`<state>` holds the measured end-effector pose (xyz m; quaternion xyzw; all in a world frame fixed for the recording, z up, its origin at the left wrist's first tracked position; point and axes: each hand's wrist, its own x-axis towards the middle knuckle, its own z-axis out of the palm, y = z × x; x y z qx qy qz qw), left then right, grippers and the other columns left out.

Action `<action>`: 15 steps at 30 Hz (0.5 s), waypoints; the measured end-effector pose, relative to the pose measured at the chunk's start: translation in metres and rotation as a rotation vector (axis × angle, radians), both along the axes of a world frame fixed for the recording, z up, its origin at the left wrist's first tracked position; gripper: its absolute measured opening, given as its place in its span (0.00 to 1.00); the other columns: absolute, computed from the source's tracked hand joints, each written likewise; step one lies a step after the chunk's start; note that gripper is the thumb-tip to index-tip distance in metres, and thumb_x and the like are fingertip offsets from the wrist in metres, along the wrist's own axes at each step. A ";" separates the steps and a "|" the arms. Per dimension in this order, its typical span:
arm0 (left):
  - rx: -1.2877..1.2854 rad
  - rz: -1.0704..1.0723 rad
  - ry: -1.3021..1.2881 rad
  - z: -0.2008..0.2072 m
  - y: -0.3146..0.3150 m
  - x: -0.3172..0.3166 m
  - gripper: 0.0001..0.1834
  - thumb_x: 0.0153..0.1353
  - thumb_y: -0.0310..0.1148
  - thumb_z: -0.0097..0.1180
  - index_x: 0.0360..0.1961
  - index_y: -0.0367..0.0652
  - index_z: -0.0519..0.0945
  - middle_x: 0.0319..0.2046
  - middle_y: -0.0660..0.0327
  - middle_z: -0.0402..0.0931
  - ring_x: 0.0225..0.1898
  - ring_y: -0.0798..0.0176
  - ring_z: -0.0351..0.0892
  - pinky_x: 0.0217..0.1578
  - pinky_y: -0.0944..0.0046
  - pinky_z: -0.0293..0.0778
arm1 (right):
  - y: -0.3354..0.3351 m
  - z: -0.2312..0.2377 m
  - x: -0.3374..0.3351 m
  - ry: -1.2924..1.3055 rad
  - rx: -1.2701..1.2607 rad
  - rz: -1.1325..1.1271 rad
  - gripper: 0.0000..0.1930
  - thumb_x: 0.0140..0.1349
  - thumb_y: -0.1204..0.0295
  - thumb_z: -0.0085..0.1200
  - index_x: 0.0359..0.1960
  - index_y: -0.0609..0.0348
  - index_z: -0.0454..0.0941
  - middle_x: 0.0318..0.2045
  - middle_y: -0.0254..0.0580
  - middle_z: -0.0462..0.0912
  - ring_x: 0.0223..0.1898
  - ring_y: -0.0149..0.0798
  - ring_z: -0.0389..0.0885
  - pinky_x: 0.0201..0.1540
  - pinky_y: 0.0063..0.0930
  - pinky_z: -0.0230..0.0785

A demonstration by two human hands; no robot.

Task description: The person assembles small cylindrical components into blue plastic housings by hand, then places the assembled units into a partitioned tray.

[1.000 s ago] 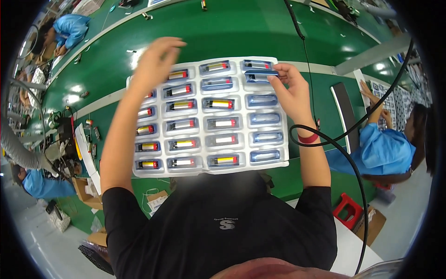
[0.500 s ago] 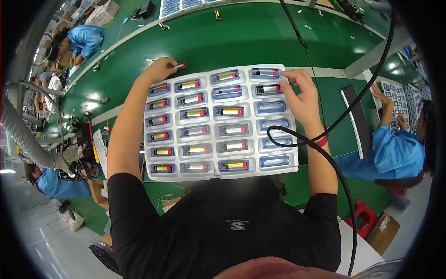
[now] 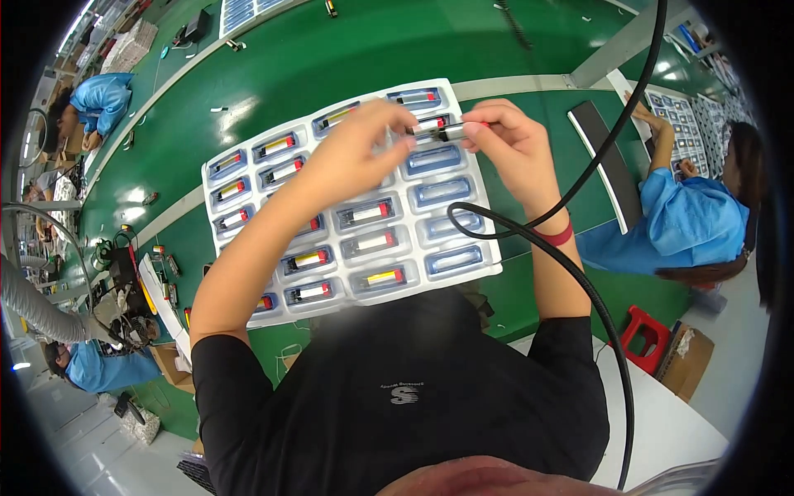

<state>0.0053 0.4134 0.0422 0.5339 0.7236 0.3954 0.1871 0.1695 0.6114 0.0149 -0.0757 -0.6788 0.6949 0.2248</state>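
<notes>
A white moulded tray (image 3: 496,269) lies tilted in front of me, with blue clear-lined pockets in rows. Many pockets hold small red-ended parts with white or yellow bodies, such as one part (image 3: 382,279) in the near row. My right hand (image 3: 519,153) pinches a small red-ended cylindrical part (image 3: 454,132) above the tray's right edge. Over the upper middle of the tray reaches my left hand (image 3: 360,153), slightly blurred, thumb and fingers apart close to the left end of that part. Several right-column pockets, like the nearest pocket (image 3: 454,260), hold no part.
A black cable (image 3: 571,281) loops across the tray's right side and my right wrist. Green workbench (image 3: 347,50) surrounds the tray. To the right lies a dark, white-edged strip (image 3: 606,165), beyond which a blue-clad co-worker (image 3: 682,227) works. Tools and wires (image 3: 124,289) crowd the left.
My left hand has swung right from the tray's far left corner to beside my right hand. My right hand now grips a red-ended part. The view has shifted, placing the tray farther left.
</notes>
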 end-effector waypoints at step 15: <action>0.005 0.018 -1.109 -0.006 -0.015 -0.001 0.13 0.70 0.30 0.53 0.53 0.40 0.79 0.48 0.55 0.81 0.49 0.66 0.80 0.43 0.66 0.75 | -0.004 0.018 0.010 0.101 -0.587 0.085 0.13 0.66 0.81 0.57 0.52 0.69 0.79 0.41 0.46 0.86 0.42 0.37 0.87 0.48 0.29 0.79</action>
